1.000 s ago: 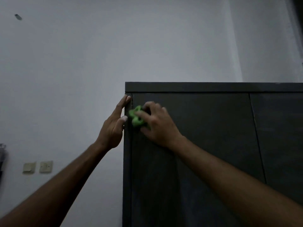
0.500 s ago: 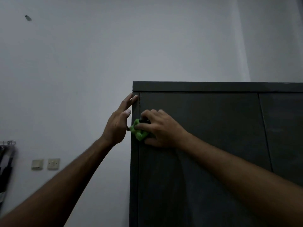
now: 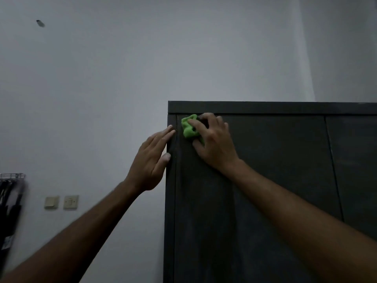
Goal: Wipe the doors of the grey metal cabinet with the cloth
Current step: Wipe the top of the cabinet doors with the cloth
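The tall dark grey metal cabinet (image 3: 265,190) fills the lower right of the view, and everything else is best placed against it. At the upper left corner of its left door (image 3: 255,180), just under the cabinet's top rail, the right hand (image 3: 214,139) presses a small crumpled bright green cloth (image 3: 188,127) against the panel; the fingers are curled over the wad and clamp it to the metal, with green showing past the fingertips on the hinge side. The left hand (image 3: 151,160) lies flat along the cabinet's left outer edge, fingers straight and close together, their tips touching the corner strip as if steadying the cabinet; it holds nothing. The second door (image 3: 355,160) lies beyond the vertical seam to the right of the cloth, well apart from it. To the cabinet's left, on the pale wall, sit two beige wall switches (image 3: 61,201), and further left a wire rack (image 3: 12,176) with dark items hanging from it. The step in hand looks like wiping the top corner of the left door, so the job seems at an early stage. The next move likely calls for sweeping the cloth across or down the panel with even pressure, keeping the wad bunched under the palm.
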`<state>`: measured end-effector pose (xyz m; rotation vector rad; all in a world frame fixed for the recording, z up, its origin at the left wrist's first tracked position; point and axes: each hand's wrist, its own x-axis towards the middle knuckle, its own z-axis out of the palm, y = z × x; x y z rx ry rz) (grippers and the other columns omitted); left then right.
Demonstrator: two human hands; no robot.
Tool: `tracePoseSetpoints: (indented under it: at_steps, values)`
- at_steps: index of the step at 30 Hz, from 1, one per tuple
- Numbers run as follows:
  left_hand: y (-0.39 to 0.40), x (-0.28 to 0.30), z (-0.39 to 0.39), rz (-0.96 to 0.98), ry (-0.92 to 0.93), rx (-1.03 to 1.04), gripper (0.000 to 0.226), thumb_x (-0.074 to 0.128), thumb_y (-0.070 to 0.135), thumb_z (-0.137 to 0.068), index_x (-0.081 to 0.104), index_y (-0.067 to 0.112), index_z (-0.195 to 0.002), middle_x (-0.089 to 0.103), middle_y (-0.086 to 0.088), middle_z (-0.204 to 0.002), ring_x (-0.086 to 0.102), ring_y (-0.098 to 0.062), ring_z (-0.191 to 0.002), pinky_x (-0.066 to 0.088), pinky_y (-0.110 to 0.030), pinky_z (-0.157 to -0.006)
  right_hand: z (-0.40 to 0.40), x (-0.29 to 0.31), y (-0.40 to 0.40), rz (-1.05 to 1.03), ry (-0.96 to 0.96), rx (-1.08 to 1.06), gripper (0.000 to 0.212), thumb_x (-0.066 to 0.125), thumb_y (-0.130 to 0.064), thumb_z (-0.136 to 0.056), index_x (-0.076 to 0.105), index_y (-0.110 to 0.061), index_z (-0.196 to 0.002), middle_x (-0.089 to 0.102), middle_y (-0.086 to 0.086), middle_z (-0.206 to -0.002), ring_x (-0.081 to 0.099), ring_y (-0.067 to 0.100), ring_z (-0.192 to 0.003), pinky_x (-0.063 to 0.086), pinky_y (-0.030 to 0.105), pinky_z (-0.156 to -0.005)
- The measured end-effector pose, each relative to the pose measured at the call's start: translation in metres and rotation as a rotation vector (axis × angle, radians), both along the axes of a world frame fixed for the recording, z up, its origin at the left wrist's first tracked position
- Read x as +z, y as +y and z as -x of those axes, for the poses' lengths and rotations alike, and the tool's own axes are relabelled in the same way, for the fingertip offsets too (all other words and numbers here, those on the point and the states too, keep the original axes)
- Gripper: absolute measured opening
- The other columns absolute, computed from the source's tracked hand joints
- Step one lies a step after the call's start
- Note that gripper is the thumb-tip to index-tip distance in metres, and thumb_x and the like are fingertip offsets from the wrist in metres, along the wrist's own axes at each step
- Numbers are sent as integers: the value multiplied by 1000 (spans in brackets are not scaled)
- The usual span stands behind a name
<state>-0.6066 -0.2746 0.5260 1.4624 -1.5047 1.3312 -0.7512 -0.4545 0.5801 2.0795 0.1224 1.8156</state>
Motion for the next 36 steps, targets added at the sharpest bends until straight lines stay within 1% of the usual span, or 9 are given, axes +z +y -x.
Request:
tracePoseSetpoints:
  at_steps: [3, 6, 10, 12, 17, 22, 27, 33, 36]
  values:
    - [-2, -23, -4, 18, -19, 33, 62, 37, 34, -103, 39, 9, -160, 33, -3, -170, 30, -20, -157, 32, -47, -125, -1, -47, 4, 265, 214, 59, 63, 67, -33, -82, 50, -16, -140, 54, 12, -129, 53, 28, -100, 45, 42, -80]
    - [-1, -39, -6, -2, -13, 55, 63, 36, 35, -104, 37, 9, -161, 31, -4, -171, 27, -18, -159, 30, -44, -126, 16, -44, -16, 441, 345, 0, 54, 69, -40, -81, 58, -14, -126, 58, 10, -127, 55, 27, -99, 45, 40, -79]
    - [-4, -46, -4, -9, -14, 81, 62, 36, 34, -103, 38, 9, -160, 29, -4, -171, 27, -17, -158, 30, -42, -126, 16, -18, -21, -10, -6, 64, 48, 62, -35, -77, 65, -14, -121, 59, 10, -119, 55, 32, -97, 48, 47, -80]
    - [-6, -48, -4, 9, 5, 75, 62, 38, 31, -102, 38, 10, -160, 28, -3, -172, 28, -16, -158, 30, -41, -126, 6, -40, -7, -48, -43, 94, 49, 60, -32, -81, 65, -15, -126, 59, 10, -123, 54, 32, -99, 48, 46, -79]
    - [-8, -50, -8, 18, -18, 114, 63, 40, 29, -101, 37, 8, -161, 27, -6, -172, 28, -21, -158, 29, -47, -126, 28, -72, -32, 447, 358, 22, 49, 69, -40, -80, 66, -18, -123, 59, 13, -126, 58, 31, -99, 48, 40, -80]
    - [-9, -52, -4, -2, -104, 287, 67, 37, 34, -103, 27, 7, -164, 19, -9, -174, 11, -24, -163, 15, -50, -131, 37, -49, -42, -106, -52, 77, 46, 64, -33, -77, 66, -17, -119, 56, 9, -119, 54, 32, -98, 48, 49, -80]
    - [-8, -47, 0, -146, -263, 340, 71, 35, 34, -102, 20, 5, -165, 13, -11, -175, 6, -26, -163, 12, -48, -132, 50, -96, -58, 433, 367, 16, 46, 71, -38, -76, 65, -18, -118, 52, 13, -125, 57, 32, -95, 49, 39, -79]
    - [-6, -44, -7, -254, -262, 342, 69, 29, 41, -107, 15, 10, -167, 10, -7, -176, 3, -23, -164, 15, -48, -132, 71, -73, -83, -182, -108, 10, 44, 65, -28, -77, 65, -13, -118, 54, 13, -117, 53, 34, -98, 50, 50, -82]
    - [-3, -42, -8, -265, -277, 346, 69, 29, 40, -107, 14, 10, -167, 9, -7, -176, 2, -22, -164, 11, -45, -132, 64, -113, -82, 250, 180, -6, 47, 67, -29, -80, 63, -15, -125, 51, 15, -127, 56, 35, -98, 51, 46, -83]
